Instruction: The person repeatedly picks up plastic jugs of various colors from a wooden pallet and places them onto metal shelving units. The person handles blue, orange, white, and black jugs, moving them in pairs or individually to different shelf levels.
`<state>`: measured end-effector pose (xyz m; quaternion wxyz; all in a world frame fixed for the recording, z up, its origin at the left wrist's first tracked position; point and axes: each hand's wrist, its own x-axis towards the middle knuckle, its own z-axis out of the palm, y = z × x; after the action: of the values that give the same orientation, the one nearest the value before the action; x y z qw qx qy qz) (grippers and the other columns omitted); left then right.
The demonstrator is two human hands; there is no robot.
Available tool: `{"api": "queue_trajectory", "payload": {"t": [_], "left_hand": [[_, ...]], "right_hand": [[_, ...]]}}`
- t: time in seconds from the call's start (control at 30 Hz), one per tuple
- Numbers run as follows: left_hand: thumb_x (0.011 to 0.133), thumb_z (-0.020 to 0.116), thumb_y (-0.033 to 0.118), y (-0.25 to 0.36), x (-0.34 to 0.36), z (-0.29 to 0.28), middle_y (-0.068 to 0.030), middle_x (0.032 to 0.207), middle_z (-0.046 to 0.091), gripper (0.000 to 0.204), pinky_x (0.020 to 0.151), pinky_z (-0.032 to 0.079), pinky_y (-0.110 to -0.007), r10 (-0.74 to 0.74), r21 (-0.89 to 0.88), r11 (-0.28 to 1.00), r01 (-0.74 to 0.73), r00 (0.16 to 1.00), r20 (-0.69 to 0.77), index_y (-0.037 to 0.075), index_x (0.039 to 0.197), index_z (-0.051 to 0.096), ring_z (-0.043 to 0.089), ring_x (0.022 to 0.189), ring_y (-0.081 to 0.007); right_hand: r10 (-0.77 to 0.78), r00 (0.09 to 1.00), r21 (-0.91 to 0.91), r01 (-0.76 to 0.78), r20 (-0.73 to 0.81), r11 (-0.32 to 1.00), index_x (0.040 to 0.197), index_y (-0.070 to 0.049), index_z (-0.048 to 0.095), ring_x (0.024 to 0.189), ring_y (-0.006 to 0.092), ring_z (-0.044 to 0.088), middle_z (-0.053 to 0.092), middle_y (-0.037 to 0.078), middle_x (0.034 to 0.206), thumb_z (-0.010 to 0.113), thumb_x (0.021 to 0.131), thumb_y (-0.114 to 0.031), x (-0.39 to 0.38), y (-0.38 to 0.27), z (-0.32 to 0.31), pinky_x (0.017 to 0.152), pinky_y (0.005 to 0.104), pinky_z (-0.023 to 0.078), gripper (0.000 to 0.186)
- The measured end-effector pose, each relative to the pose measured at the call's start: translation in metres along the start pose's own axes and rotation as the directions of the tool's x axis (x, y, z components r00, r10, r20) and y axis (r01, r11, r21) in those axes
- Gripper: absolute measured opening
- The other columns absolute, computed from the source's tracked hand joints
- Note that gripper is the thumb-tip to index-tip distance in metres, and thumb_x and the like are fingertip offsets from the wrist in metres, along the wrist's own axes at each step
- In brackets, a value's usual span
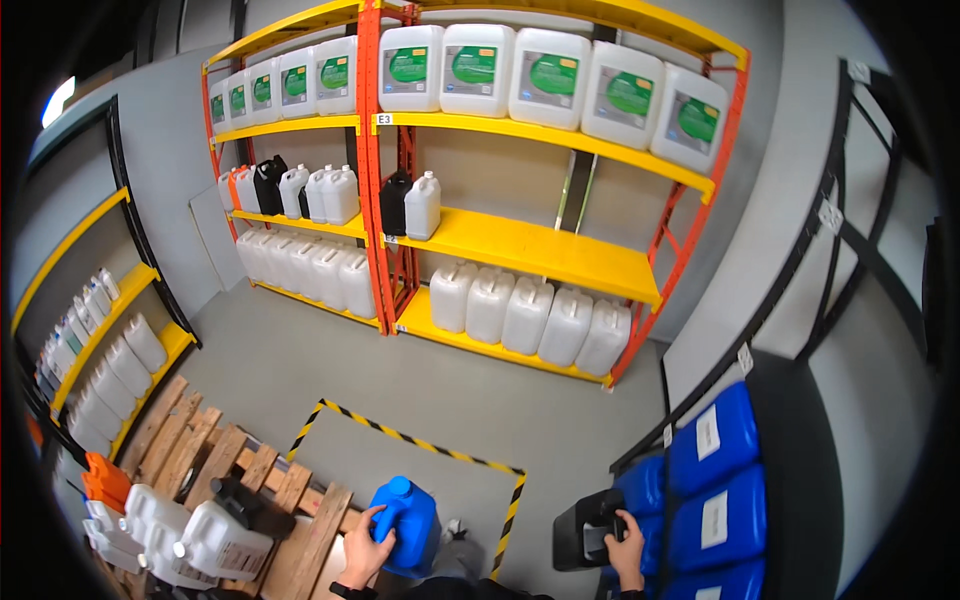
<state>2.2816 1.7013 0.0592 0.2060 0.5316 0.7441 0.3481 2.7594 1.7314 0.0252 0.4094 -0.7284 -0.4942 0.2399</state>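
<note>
My left hand [366, 550] is closed round the handle of a blue jerrycan [418, 528], which hangs upright with its blue cap on top. In my right hand [626, 552] is the handle of a black jerrycan [578, 536], held slightly tilted. The two cans are apart, one on each side of my body. Left of the blue can, a wooden pallet [312, 538] bears white jerrycans [228, 542], an orange jerrycan [104, 478] and a dark jerrycan [250, 508]. Close beyond the black can stand large blue canisters [714, 436] with white labels.
An orange and yellow rack [372, 180] stands ahead; its middle right shelf [540, 246] carries a black and a white jerrycan at its left end. Large white canisters [548, 78] fill its top. Black-and-yellow tape [410, 438] marks the floor. Another yellow shelf [104, 338] holds bottles at left.
</note>
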Motion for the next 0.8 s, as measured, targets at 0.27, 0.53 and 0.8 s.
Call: {"api": "queue_trajectory", "payload": {"t": [0.27, 0.53, 0.8], "left_hand": [[0.078, 0.073, 0.026, 0.05, 0.218, 0.035, -0.0129, 0.076, 0.067, 0.05, 0.064, 0.054, -0.044, 0.06, 0.01, 0.998, -0.06, 0.996, 0.064, 0.018, 0.126, 0.058, 0.068, 0.069, -0.0331], [0.079, 0.073, 0.026, 0.078, 0.421, 0.077, -0.0132, 0.076, 0.067, 0.05, 0.061, 0.053, -0.044, 0.084, 0.005, 0.996, -0.085, 0.995, 0.056, 0.018, 0.126, 0.058, 0.066, 0.065, -0.0339], [0.081, 0.072, 0.03, 0.15, 0.634, 0.114, -0.0153, 0.082, 0.069, 0.051, 0.066, 0.055, -0.044, 0.171, 0.071, 0.982, -0.175, 0.984, 0.053, 0.019, 0.129, 0.057, 0.069, 0.072, -0.0365]], "right_hand": [[-0.063, 0.998, 0.006, 0.063, -0.005, 0.998, 0.125, -0.006, 0.062, 0.055, 0.0097, 0.056, 0.064, 0.004, 0.071, 0.063, 0.07, 0.005, 0.175, -0.014, 0.075, 0.052, 0.0256, 0.046, 0.055], [0.041, 0.999, 0.068, -0.04, -0.022, 0.997, 0.117, -0.004, 0.066, 0.062, 0.0103, 0.057, 0.066, 0.007, 0.078, 0.063, 0.067, 0.003, 0.319, -0.132, 0.159, 0.063, 0.0258, 0.047, 0.051], [0.067, 0.988, 0.323, -0.11, 0.14, 0.94, 0.136, -0.007, 0.053, 0.061, 0.0069, 0.054, 0.064, 0.004, 0.075, 0.06, 0.076, 0.006, 0.498, -0.19, 0.255, 0.056, 0.0218, 0.041, 0.062]]}}
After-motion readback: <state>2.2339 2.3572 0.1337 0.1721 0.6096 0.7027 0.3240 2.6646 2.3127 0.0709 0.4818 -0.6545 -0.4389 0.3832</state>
